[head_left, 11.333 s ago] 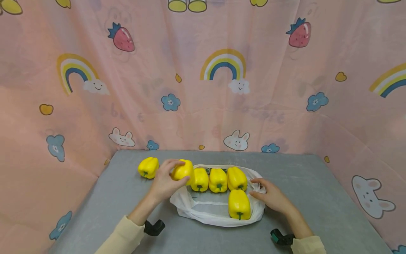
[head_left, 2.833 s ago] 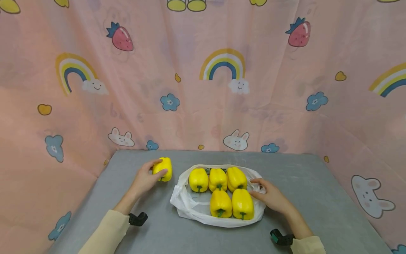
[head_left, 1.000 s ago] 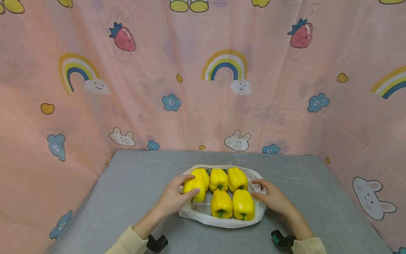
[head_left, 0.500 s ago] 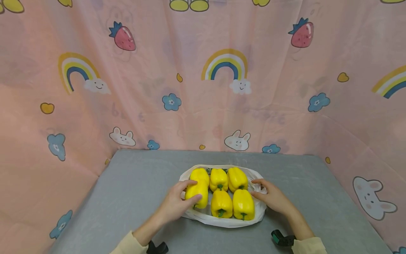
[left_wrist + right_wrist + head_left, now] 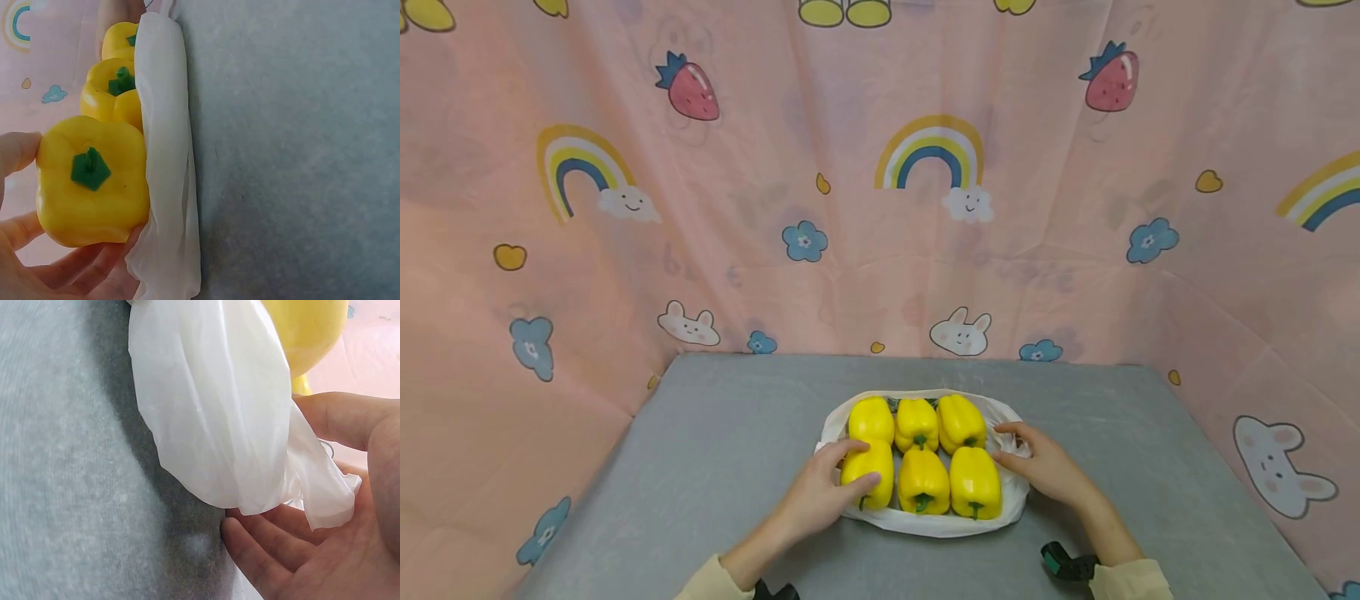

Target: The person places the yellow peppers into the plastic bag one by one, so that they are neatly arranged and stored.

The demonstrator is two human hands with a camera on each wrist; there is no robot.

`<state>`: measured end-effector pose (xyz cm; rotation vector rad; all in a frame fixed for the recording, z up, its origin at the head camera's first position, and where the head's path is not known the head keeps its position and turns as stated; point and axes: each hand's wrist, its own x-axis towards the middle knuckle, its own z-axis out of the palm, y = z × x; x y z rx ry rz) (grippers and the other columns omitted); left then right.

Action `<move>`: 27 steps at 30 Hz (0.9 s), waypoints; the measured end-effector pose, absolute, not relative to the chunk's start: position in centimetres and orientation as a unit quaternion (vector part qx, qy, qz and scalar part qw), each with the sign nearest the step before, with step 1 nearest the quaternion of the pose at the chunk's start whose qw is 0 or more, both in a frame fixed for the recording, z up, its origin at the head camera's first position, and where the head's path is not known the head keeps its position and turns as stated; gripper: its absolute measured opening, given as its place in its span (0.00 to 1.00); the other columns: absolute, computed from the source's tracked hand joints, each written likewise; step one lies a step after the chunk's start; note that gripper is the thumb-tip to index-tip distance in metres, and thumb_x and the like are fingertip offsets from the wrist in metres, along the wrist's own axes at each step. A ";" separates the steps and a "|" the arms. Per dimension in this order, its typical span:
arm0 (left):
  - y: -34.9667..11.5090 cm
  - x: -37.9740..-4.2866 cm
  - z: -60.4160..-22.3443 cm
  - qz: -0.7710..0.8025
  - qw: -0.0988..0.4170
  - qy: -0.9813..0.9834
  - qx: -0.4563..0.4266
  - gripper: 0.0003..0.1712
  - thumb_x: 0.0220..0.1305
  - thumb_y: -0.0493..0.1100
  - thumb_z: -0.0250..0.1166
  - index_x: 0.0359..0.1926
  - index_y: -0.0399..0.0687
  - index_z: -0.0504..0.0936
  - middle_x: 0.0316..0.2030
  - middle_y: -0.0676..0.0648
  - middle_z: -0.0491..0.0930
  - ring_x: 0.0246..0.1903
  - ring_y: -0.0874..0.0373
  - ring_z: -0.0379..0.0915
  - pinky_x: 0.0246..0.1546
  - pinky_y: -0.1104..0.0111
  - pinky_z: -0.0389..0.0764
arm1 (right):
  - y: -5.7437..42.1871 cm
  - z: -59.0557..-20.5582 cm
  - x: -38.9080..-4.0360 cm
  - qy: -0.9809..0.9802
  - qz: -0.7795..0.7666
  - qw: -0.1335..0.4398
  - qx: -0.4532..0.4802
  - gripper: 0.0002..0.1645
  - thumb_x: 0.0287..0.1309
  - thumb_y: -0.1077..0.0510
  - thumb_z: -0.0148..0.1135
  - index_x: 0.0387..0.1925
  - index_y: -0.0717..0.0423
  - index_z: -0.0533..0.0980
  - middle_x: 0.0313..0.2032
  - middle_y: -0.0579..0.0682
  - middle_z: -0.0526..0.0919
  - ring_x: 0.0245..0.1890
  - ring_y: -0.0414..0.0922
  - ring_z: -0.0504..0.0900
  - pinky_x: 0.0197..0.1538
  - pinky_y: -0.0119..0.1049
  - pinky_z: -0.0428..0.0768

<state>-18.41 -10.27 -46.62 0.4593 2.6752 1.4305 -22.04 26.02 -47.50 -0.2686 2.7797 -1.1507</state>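
Note:
A yellow bell pepper with a green stem sits at the near left of an opened white plastic bag. My left hand grips it from the left; in the left wrist view thumb and fingers surround the pepper, its stem facing the camera. Several more yellow peppers lie beside and behind it in two rows inside the bag. At the bag's right rim my right hand holds the plastic, and the right wrist view has a loose fold of the bag between thumb and fingers.
The bag rests on a grey table. Behind and at both sides hangs a pink curtain printed with rainbows, strawberries and rabbits. A black wrist camera shows under the right wrist.
My left hand took the last pepper from the table at the left, carried it right into the bag, then lowered it toward the near left corner. The right hand has stayed at the rim.

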 end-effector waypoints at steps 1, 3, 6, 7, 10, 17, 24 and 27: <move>-10.3 -18.4 -46.7 0.464 0.036 0.872 0.149 0.30 0.66 0.62 0.67 0.61 0.51 0.79 0.62 0.46 0.76 0.60 0.49 0.72 0.61 0.46 0.73 | 26.0 -47.5 -22.0 0.918 -0.381 0.061 -0.088 0.34 0.68 0.44 0.63 0.67 0.59 0.72 0.64 0.66 0.73 0.62 0.64 0.72 0.61 0.68 0.70; -10.2 -18.5 -46.8 0.462 0.035 0.874 0.147 0.31 0.66 0.62 0.67 0.62 0.50 0.78 0.62 0.46 0.76 0.59 0.49 0.72 0.60 0.46 0.73 | 26.0 -47.4 -22.0 0.919 -0.381 0.061 -0.086 0.34 0.68 0.44 0.63 0.67 0.59 0.72 0.64 0.66 0.73 0.62 0.64 0.72 0.61 0.68 0.70; -10.2 -18.6 -46.9 0.454 0.033 0.879 0.142 0.31 0.66 0.63 0.66 0.63 0.51 0.78 0.61 0.45 0.76 0.58 0.49 0.72 0.60 0.46 0.73 | 26.0 -47.3 -22.0 0.919 -0.379 0.064 -0.086 0.34 0.68 0.43 0.63 0.67 0.59 0.72 0.64 0.66 0.73 0.62 0.64 0.72 0.61 0.69 0.70; -10.1 -18.6 -47.0 0.452 0.034 0.880 0.139 0.32 0.66 0.63 0.67 0.63 0.51 0.78 0.61 0.46 0.76 0.58 0.49 0.72 0.60 0.46 0.74 | 26.0 -47.4 -22.0 0.920 -0.379 0.064 -0.083 0.34 0.68 0.43 0.63 0.67 0.58 0.72 0.64 0.66 0.73 0.62 0.64 0.72 0.61 0.68 0.70; -10.0 -18.7 -47.1 0.444 0.032 0.885 0.138 0.33 0.66 0.63 0.67 0.63 0.50 0.77 0.60 0.46 0.76 0.56 0.50 0.72 0.57 0.48 0.75 | 26.0 -47.3 -22.1 0.921 -0.375 0.066 -0.086 0.34 0.68 0.43 0.63 0.67 0.59 0.72 0.64 0.66 0.73 0.61 0.63 0.73 0.60 0.68 0.71; -9.7 -18.7 -47.4 0.421 0.030 0.895 0.146 0.33 0.65 0.64 0.67 0.62 0.48 0.78 0.60 0.42 0.77 0.58 0.47 0.73 0.58 0.46 0.75 | 26.0 -47.3 -22.0 0.921 -0.375 0.064 -0.090 0.34 0.68 0.44 0.63 0.67 0.59 0.72 0.63 0.66 0.73 0.60 0.63 0.73 0.59 0.68 0.72; -9.5 -18.8 -47.4 0.406 0.037 0.904 0.132 0.35 0.65 0.66 0.65 0.64 0.49 0.77 0.58 0.43 0.76 0.54 0.49 0.73 0.56 0.48 0.75 | 26.0 -47.4 -22.1 0.919 -0.379 0.063 -0.085 0.34 0.68 0.43 0.63 0.67 0.58 0.72 0.64 0.65 0.73 0.62 0.63 0.72 0.61 0.68 0.70; -9.4 -18.8 -47.4 0.404 0.036 0.904 0.134 0.36 0.66 0.67 0.64 0.65 0.49 0.77 0.57 0.42 0.75 0.53 0.50 0.72 0.54 0.49 0.75 | 26.0 -47.3 -22.0 0.920 -0.379 0.064 -0.081 0.34 0.68 0.43 0.63 0.67 0.58 0.72 0.64 0.65 0.73 0.62 0.63 0.72 0.61 0.69 0.70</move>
